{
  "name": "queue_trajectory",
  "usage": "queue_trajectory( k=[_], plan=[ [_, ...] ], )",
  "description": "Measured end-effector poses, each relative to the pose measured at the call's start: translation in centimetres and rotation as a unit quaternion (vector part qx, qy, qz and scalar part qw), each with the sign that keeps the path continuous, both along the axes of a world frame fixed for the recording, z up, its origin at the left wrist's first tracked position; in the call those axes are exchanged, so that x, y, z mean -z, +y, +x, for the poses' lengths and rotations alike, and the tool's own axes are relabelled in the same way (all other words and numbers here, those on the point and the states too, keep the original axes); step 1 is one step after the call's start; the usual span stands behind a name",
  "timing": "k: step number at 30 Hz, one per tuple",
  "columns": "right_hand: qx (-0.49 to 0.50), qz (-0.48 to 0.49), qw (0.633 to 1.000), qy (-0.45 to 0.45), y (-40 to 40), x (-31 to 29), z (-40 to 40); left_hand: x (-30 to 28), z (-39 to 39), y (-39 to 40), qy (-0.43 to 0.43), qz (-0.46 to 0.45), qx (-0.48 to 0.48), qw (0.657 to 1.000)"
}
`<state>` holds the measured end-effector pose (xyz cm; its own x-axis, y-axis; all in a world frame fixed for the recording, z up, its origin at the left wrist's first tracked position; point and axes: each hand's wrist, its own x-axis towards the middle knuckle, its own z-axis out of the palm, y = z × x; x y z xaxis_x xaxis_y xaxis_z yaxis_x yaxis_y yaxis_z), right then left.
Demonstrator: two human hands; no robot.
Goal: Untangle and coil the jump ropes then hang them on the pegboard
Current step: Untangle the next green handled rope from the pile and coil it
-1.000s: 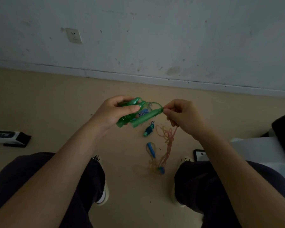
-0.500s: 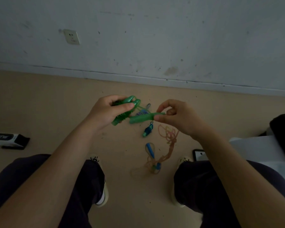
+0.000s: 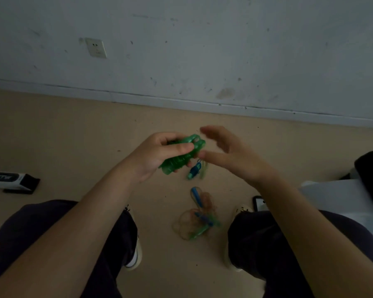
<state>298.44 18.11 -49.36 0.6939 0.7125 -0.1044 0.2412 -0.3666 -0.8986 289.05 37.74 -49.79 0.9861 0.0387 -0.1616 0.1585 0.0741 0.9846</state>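
A translucent green plastic jump rope bundle [image 3: 182, 154], handles and cord bunched together, is gripped mid-air in the left hand [image 3: 157, 154]; the blurred right hand [image 3: 228, 151] is spread, fingers released, just right of it. Lettering on the black-and-white box [image 3: 11, 181], far left, cannot be read

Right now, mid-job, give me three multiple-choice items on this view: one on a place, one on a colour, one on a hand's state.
1. Where does the tangled rope pile lie?
A. on the floor between the feet
B. on a wall peg
C. on the person's lap

2. What colour is the rope bundle in the left hand?
A. red
B. green
C. white

3. How is the right hand?
A. gripping a handle
B. in a fist
C. open, fingers spread

Answers: 1 A, it rests on the tan floor between the shoes; 2 B, the held bundle is green; 3 C, its blurred fingers are spread and hold nothing.
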Motion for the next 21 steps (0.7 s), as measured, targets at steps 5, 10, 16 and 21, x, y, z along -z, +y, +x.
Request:
queue_trajectory(
  k=[5, 10, 16, 21],
  plan=[
    [-0.099, 0.037, 0.988, 0.111, 0.1, -0.8, -1.2, 0.1, 0.0, -0.4, -0.012, -0.036, -0.003, 0.999],
    [-0.05, -0.005, 0.996, 0.078, 0.6, -0.7, -1.3, 0.4, 0.3, -0.2, -0.025, -0.012, -0.062, 0.998],
    [0.027, -0.012, 0.999, 0.027, 1.0, -0.3, -1.1, 0.4, 0.3, -0.2, -0.037, -0.056, -0.004, 0.998],
    [-0.001, 0.008, 0.999, 0.047, 1.1, -0.2, -1.8, 0.6, 0.5, -0.4, -0.059, -0.042, -0.082, 0.994]
  ],
)
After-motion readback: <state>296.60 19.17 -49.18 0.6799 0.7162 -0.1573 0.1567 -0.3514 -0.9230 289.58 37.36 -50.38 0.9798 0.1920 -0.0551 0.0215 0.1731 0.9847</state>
